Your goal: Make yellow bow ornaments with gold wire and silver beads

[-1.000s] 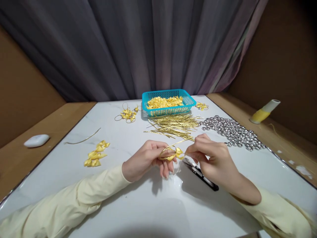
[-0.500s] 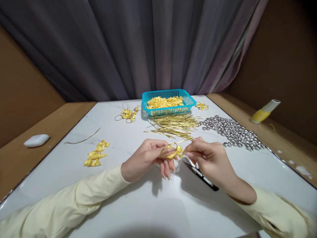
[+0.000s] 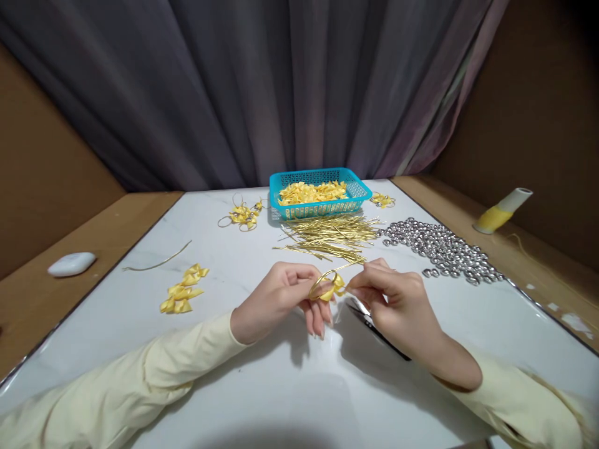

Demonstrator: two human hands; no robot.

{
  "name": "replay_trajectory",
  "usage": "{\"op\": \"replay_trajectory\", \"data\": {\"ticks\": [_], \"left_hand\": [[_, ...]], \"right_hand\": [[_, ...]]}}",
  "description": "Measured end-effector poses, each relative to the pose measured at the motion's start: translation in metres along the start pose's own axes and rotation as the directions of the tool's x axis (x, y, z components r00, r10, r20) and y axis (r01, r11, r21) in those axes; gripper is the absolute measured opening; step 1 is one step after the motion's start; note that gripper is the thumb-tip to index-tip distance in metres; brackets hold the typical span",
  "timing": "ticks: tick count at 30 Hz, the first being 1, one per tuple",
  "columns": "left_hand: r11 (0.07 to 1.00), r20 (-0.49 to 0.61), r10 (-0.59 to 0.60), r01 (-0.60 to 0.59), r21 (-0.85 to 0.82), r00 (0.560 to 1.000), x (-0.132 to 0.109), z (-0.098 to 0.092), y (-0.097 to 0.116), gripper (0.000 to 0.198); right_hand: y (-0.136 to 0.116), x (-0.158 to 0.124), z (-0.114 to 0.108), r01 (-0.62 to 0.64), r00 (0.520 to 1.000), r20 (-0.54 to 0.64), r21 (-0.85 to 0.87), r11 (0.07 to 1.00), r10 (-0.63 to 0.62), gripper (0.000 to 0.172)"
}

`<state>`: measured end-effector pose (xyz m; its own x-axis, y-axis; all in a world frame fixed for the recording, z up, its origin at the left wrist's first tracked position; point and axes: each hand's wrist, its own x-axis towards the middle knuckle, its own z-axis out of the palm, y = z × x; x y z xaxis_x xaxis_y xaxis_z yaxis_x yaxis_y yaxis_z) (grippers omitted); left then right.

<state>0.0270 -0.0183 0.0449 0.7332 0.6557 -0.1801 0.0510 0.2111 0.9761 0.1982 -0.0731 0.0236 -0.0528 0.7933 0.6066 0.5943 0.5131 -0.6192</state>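
My left hand [image 3: 294,296] pinches a yellow ribbon bow [image 3: 337,285] between thumb and fingers, its lower fingers hanging loose. A loop of gold wire [image 3: 314,287] stands at the bow, its end running right toward the other hand. My right hand [image 3: 395,302] is closed in a pinch at the bow's right edge; what sits between its fingertips is too small to make out. A faint clear strand [image 3: 337,312] shows below the bow. Black-handled scissors [image 3: 384,338] lie on the table under my right hand, partly hidden by it.
Behind the hands lie a pile of gold wires [image 3: 327,237] and a blue basket [image 3: 321,212] of yellow bows. Silver beads [image 3: 440,249] spread at the right. Loose bows [image 3: 182,292], one wire [image 3: 159,264] and finished looped pieces [image 3: 243,216] are on the left. A yellow thread cone [image 3: 503,212] stands far right.
The wire loop and bow have tilted slightly in my left hand. My right hand has shifted a little, still pinching at the bow's right edge.
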Motion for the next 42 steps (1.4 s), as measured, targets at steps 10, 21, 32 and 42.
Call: {"op": "replay_trajectory", "data": {"ticks": [10,21,32,42], "left_hand": [[1.0,0.018,0.019,-0.019,0.011,1.0,-0.0017,0.0013,-0.0015,0.024],[0.999,0.028,0.032,-0.031,-0.006,0.999,0.0001,0.0009,-0.0024,0.02],[0.999,0.022,0.039,-0.04,0.036,0.999,-0.0014,0.0021,-0.0023,0.017],[0.997,0.05,0.041,-0.038,-0.073,0.998,-0.0024,0.0007,-0.0071,0.015]], "right_hand": [[0.0041,-0.0009,0.0018,0.05,0.999,0.009,-0.018,0.999,-0.05,0.023],[0.0048,-0.0014,0.0053,0.04,0.999,-0.018,-0.009,0.999,-0.04,0.022],[0.0049,-0.0021,0.0068,0.007,1.0,-0.014,0.022,1.0,-0.007,0.021],[0.0045,-0.0048,0.0102,-0.173,0.984,0.061,0.152,0.973,0.165,0.018]]}}
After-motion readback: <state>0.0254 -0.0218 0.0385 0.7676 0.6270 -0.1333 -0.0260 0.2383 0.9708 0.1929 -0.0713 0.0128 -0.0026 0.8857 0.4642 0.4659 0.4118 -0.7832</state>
